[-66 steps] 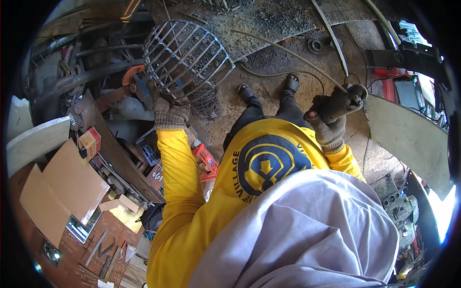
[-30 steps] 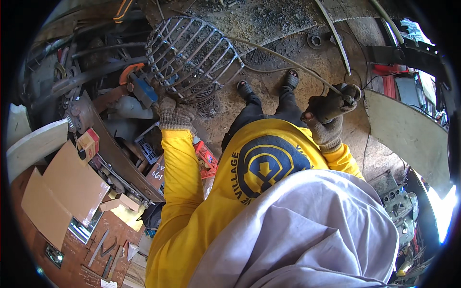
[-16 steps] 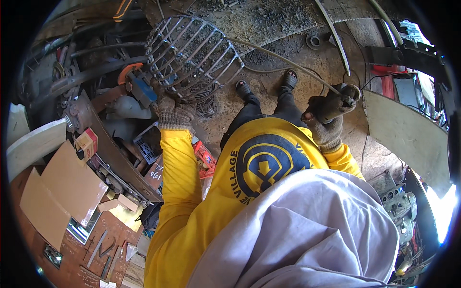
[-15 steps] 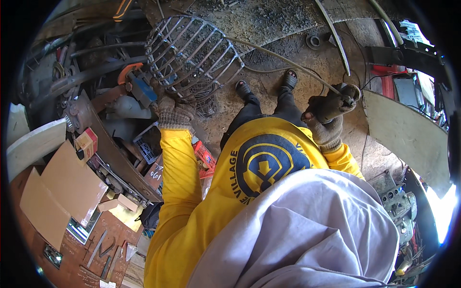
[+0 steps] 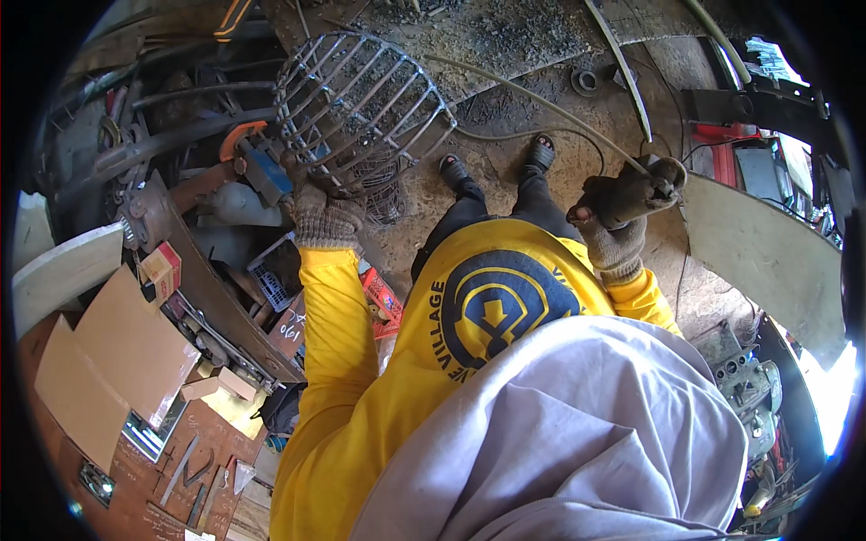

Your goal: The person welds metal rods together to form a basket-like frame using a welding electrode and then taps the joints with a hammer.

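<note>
My left hand point(image 5: 328, 216), in a grey-brown knitted glove, is closed on the near left edge of a welded metal-bar basket point(image 5: 368, 99). The basket is rounded, with several parallel bars, and sits tilted above the floor; some of my fingers are hidden by it. Below it is a tangle of thin wire point(image 5: 388, 194). On the right, my gloved right hand point(image 5: 613, 236) is wrapped around a dark, grimy, tapered tool point(image 5: 631, 197) with a rounded end. A pale cable or rod point(image 5: 559, 110) meets this tool; its exact kind cannot be made out.
A blue-and-orange tool point(image 5: 264, 171) lies beside my left hand. Cardboard point(image 5: 122, 361) and hand tools point(image 5: 194, 482) cover a brown board at lower left. Dark scraps point(image 5: 541, 36) litter the far floor. A pale curved panel point(image 5: 767, 261) and a metal engine part point(image 5: 753, 392) stand right.
The tool in my right hand has shifted slightly to the right. The basket has dipped a little, with my left hand still closed on it.
</note>
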Tool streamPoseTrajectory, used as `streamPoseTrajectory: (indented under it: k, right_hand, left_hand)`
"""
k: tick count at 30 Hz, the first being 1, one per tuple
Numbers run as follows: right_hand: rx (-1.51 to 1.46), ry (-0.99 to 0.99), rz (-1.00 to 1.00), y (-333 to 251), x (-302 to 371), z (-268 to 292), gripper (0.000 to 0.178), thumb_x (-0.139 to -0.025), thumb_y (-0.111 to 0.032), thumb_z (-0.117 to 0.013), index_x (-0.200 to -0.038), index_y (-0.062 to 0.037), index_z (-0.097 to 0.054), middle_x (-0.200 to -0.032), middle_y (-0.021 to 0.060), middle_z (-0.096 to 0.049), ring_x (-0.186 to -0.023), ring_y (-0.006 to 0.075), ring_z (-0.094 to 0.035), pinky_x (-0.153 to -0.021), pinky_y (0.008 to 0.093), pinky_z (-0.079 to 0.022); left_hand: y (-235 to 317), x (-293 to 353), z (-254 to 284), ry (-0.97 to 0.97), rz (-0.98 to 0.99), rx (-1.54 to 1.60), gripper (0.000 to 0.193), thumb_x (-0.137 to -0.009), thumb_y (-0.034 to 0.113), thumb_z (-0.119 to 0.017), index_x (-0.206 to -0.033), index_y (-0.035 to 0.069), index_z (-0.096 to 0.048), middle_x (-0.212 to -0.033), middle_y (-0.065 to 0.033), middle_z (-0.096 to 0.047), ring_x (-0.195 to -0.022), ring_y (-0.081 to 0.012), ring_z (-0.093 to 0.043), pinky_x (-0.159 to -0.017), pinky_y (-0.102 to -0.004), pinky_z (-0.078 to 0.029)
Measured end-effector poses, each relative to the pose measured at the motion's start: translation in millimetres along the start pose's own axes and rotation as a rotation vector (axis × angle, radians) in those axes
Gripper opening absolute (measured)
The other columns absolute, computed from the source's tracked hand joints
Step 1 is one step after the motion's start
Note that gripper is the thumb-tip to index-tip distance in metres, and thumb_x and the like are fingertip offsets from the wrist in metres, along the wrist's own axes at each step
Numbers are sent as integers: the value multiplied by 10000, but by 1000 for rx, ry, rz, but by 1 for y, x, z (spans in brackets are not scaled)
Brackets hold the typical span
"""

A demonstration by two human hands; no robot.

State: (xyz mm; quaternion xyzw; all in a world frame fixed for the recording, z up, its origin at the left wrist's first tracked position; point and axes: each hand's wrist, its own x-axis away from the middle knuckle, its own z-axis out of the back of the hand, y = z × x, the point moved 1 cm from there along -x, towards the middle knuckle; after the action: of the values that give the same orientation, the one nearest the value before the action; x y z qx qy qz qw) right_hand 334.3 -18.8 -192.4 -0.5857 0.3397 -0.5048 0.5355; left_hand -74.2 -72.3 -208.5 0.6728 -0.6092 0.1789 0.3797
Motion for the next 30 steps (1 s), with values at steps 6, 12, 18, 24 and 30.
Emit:
streamPoseTrajectory:
  k: [6, 12, 18, 24, 30]
  right_hand:
    - [64, 47, 30, -11, -4, 2, 396, -764, -112, -789, -1104, 20, -634, -803, 46, -674, -720, 133, -638, -684, 272, -508]
    - [109, 27, 53, -8, -2, 0, 351, -749, -112, -778, -1053, 14, -655, -790, 58, -669, -707, 156, -638, -678, 297, -511]
    - [109, 30, 51, -5, 0, -2, 326, -743, -102, -756, -1035, 11, -665, -790, 66, -672, -702, 174, -644, -676, 311, -513]
    - [128, 35, 55, -3, -2, -1, 341, -718, -88, -756, -1031, 13, -667, -788, 68, -674, -703, 181, -646, -681, 314, -515]
    - [122, 21, 31, -4, -3, 1, 350, -721, -85, -752, -1044, 15, -660, -795, 70, -678, -723, 167, -650, -691, 303, -516]
  left_hand:
    - [-11, 18, -21, 297, -155, -31, 294, -880, 413, -710, -703, 203, -605, -481, 76, -481, -392, -106, -484, -397, -282, -440]
    - [-10, 24, -30, 282, -126, 30, 297, -902, 442, -677, -717, 218, -613, -511, 67, -514, -396, -108, -495, -408, -276, -426]
    - [-6, 20, -20, 293, -151, -9, 388, -865, 545, -688, -777, 184, -577, -486, 69, -420, -392, -112, -424, -442, -337, -511]
    - [-11, 25, -34, 389, -177, -41, 460, -862, 552, -688, -680, 173, -502, -490, 63, -447, -408, -112, -443, -554, -438, -567]
    - [-10, 22, -32, 346, -132, -64, 474, -849, 572, -690, -665, 161, -540, -501, 53, -493, -426, -125, -484, -576, -473, -570]
